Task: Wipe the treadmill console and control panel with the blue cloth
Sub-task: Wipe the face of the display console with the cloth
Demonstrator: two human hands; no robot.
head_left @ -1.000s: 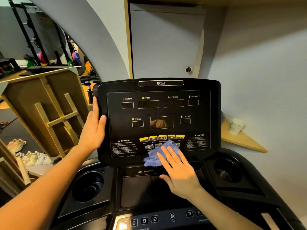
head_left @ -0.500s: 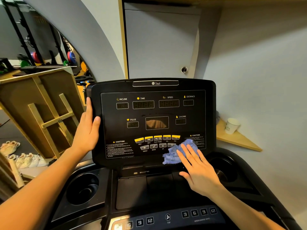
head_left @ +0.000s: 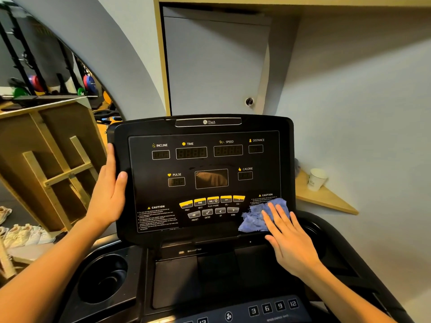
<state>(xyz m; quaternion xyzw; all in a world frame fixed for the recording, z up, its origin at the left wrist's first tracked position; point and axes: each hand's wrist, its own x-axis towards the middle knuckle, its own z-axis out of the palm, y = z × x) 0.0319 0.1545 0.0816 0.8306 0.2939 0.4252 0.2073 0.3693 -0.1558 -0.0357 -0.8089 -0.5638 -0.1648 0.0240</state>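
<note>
Now right hand [head_left: 289, 238] flat, fingers spread, pressing blue cloth [head_left: 258, 216] on console [head_left: 205, 164] lower-right corner; left hand [head_left: 109, 192] grips console's left edge

1. Paper cup [head_left: 316, 179] stands upright on a wooden corner shelf [head_left: 326, 199], far right.
2. Wooden frame [head_left: 53, 164] leans tilted, far left.
3. Pale shoes [head_left: 21, 236] lie on the floor, near left.
4. Weight plates [head_left: 88, 83] sit on a dark rack, far left.
5. Grey door [head_left: 217, 66] with round lock, far centre.
</note>
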